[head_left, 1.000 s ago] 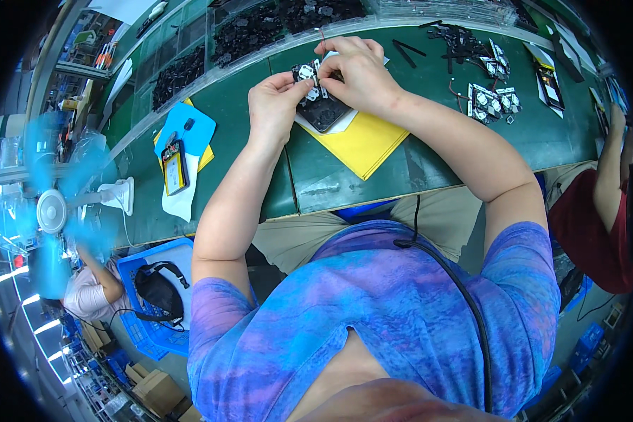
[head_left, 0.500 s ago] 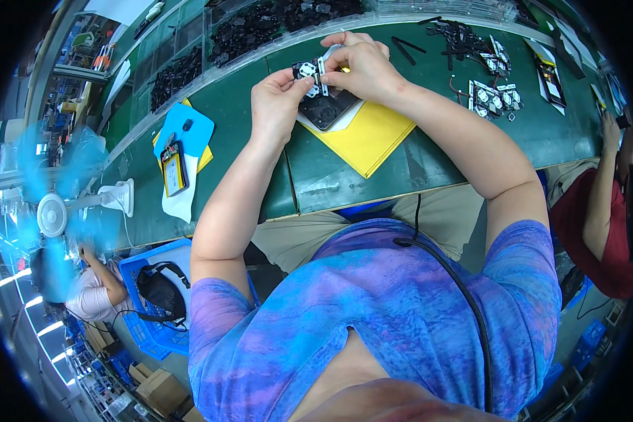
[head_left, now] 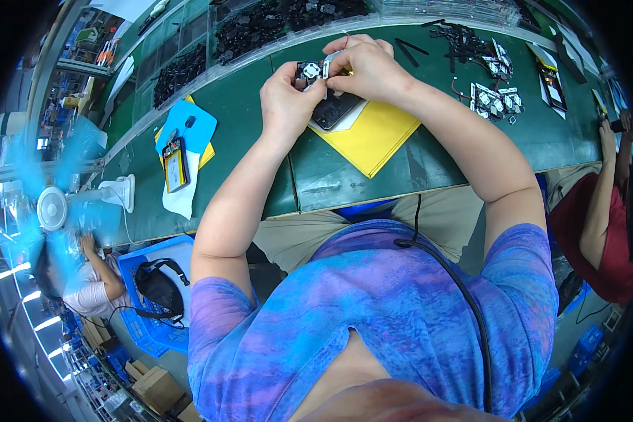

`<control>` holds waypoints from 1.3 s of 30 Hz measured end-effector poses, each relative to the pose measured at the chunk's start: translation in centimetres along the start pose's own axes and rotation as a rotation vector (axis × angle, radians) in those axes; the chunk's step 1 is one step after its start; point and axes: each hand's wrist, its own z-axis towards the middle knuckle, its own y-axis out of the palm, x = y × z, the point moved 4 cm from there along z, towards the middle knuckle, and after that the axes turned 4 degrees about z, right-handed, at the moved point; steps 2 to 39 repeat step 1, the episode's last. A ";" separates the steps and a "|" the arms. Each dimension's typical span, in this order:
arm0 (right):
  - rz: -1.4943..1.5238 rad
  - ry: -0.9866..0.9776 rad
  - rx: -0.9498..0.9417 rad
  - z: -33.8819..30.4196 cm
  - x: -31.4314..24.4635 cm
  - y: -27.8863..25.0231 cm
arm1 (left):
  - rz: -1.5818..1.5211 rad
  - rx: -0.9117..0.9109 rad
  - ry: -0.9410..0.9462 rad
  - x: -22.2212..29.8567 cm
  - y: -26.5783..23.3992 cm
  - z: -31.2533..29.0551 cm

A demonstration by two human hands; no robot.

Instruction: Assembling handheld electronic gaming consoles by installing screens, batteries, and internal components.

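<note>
Between my two hands, above the far part of the green bench, is a small black-and-white circuit module (head_left: 312,71). My left hand (head_left: 285,100) grips its left side, thumb in front and fingers curled behind. On the other side, the thumb and fingers of my right hand (head_left: 370,69) pinch its right edge. Below my hands lies a dark flat device casing (head_left: 335,110), partly covered by them. It rests on white paper and a yellow sheet (head_left: 376,141). Fine details of the module are hidden by my fingers.
Left lies an opened device with a yellow battery (head_left: 176,169), near a blue sheet (head_left: 198,126). Right are loose white-and-black modules (head_left: 496,103) and a heap of black strips (head_left: 464,43). Clear trays of black parts (head_left: 250,32) line the back. A fan (head_left: 52,208) spins at left.
My left hand has shifted slightly right, and its fingers have closed further round the module. The module has turned a little. My right hand stays nearly in place.
</note>
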 end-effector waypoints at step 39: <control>0.001 -0.004 -0.002 0.0 -0.1 0.0 | 0.056 0.020 0.017 -0.1 0.1 0.1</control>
